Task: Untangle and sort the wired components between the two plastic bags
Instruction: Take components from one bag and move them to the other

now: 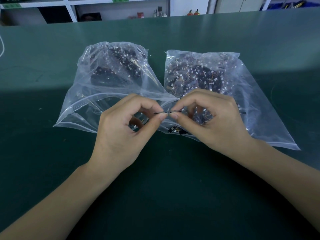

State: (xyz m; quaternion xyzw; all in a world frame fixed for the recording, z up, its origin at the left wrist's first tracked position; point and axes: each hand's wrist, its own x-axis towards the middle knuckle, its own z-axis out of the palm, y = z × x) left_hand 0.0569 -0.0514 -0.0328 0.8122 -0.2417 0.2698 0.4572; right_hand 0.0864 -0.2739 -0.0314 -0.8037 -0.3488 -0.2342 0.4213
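Two clear zip bags lie side by side on the green table. The left bag (97,101) and the right bag (259,108) both hold piles of small dark components with white connectors and thin wires. Above the gap between their mouths, my left hand (126,132) and my right hand (213,118) pinch the two ends of one thin dark wired component (168,112), thumb and forefinger of each hand nearly touching. A few loose dark components (174,129) lie at the right bag's mouth under my hands.
The green table (52,161) stretches wide around the bags. White shelving (121,9) with small tools and bottles runs along the far edge. A white cord (2,47) lies at the far left.
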